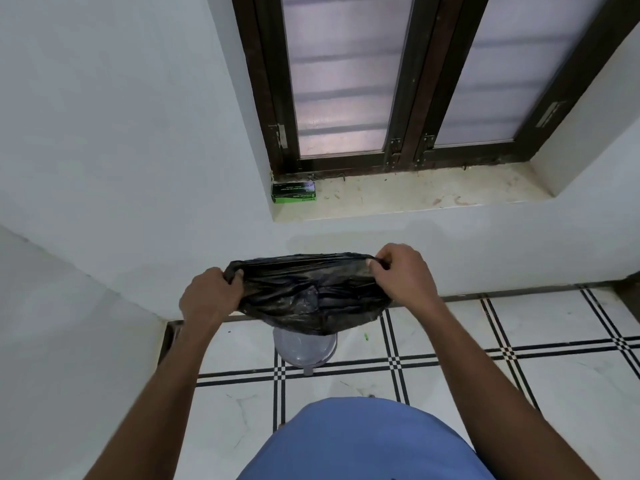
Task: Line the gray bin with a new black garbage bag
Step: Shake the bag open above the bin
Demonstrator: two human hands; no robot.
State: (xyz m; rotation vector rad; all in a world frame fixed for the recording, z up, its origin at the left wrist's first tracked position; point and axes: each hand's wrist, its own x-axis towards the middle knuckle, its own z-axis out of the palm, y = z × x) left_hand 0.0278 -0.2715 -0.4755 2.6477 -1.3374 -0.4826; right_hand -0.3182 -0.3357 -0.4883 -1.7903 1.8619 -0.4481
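A black garbage bag point(308, 292) is stretched between my two hands at about waist height, its mouth pulled wide and its body crumpled and sagging below. My left hand point(207, 296) grips the bag's left edge, and my right hand point(401, 275) pinches the right edge. Directly beneath the bag, the gray bin point(304, 348) stands on the tiled floor by the wall. Only the near part of its rim and its foot pedal show; the bag hides the remainder.
A green and black box of garbage bags point(293, 192) lies at the left end of the stained window sill point(415, 195). White walls close in on the left and behind the bin. White floor tiles with black lines point(485, 351) spread to the right.
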